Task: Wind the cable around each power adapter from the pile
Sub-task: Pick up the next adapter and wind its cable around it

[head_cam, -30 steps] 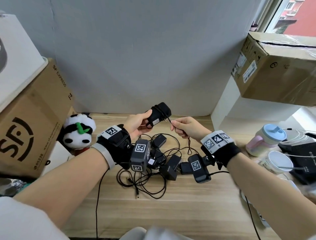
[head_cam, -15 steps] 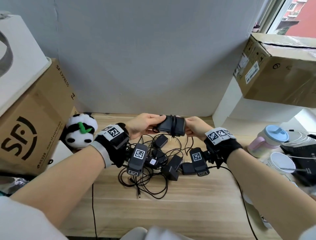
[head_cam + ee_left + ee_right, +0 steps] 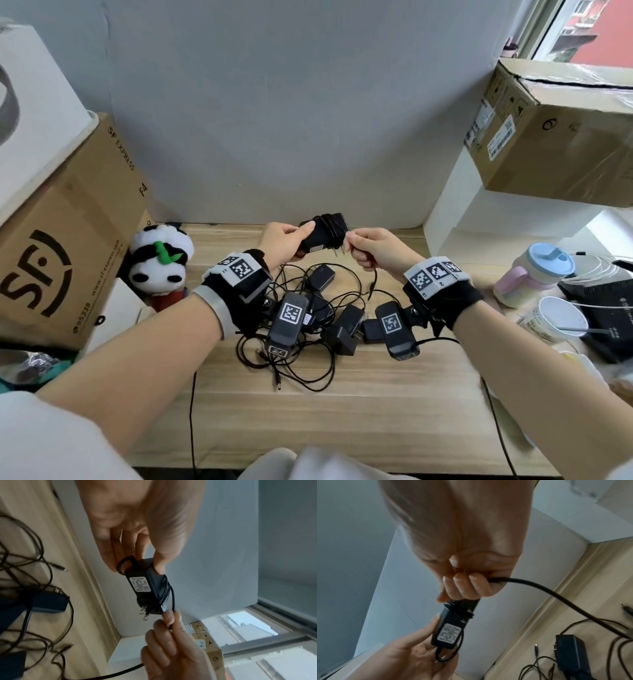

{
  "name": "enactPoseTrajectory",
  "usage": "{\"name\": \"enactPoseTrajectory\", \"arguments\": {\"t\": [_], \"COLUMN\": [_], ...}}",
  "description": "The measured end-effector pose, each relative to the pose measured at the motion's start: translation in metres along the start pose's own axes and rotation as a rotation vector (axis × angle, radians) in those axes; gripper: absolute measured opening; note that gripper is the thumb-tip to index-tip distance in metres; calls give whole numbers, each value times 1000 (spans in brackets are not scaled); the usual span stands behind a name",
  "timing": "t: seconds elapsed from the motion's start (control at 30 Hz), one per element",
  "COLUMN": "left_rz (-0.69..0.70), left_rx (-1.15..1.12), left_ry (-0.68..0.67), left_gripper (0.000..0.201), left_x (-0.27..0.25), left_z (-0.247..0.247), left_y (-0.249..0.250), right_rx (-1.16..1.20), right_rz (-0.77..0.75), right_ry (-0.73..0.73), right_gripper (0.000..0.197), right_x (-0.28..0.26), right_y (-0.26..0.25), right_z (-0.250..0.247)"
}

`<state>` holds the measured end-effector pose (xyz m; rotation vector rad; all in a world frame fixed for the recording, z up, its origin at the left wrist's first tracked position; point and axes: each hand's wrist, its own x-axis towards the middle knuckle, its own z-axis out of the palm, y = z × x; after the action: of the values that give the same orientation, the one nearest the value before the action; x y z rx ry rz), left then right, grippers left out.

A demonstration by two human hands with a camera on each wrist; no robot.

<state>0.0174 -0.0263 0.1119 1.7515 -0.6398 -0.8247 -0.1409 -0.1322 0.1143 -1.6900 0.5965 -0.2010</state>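
1. Power adapter (image 3: 324, 233), black, with a white label. Your left hand (image 3: 284, 241) holds it above the wooden desk (image 3: 359, 411), near the back wall; thumb and fingers are curled round the end away from the prongs.
2. Cable (image 3: 172, 599), thin and black. Several turns already lie round the adapter body near the prong end. Your right hand (image 3: 371, 248) is closed on the free run just beside the prongs, which passes out through the fist and hangs down toward the desk.
3. Pile (image 3: 322, 318) of unwound adapters and tangled leads sits on the desk directly below your hands.
4. Risk, slack: the turns look loose in the left wrist view. If your right hand eases tension, they could slide off over the prong end.
5. Risk, snag: the hanging tail drops toward the pile. It may catch another lead and drag a second adapter along.
6. Risk, grip: your left hand holds only one end. A hard pull on the cable could twist the adapter out of it.
7. Not determinable: the exact turn count, since the strands overlap; how much cable is left to wind; the label print, which is too small to read.
8. Obscured: the wrist cameras cover part of the pile in the head view, so the adapter count is uncertain.
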Motion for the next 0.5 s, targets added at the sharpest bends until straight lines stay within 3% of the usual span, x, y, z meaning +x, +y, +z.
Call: {"name": "enactPoseTrajectory", "arguments": {"t": [0.13,0.3,0.5], "left_rz": [-114,-143,-141], "left_rx": [-235,-338,-326], "left_ry": [-1,-63,-371], "left_gripper": [31,32,27], "left_x": [0,0,-9], "left_z": [2,1,-5], "left_y": [-3,-4,3], "right_rx": [25,36,132], "right_rz": [70,89,177], "right_ry": [-56,-36,-35], "right_gripper": [33,34,35], "right_x": [-4,-8,-7], "right_y": [15,23,28], "right_z": [1,-2,-14]}}
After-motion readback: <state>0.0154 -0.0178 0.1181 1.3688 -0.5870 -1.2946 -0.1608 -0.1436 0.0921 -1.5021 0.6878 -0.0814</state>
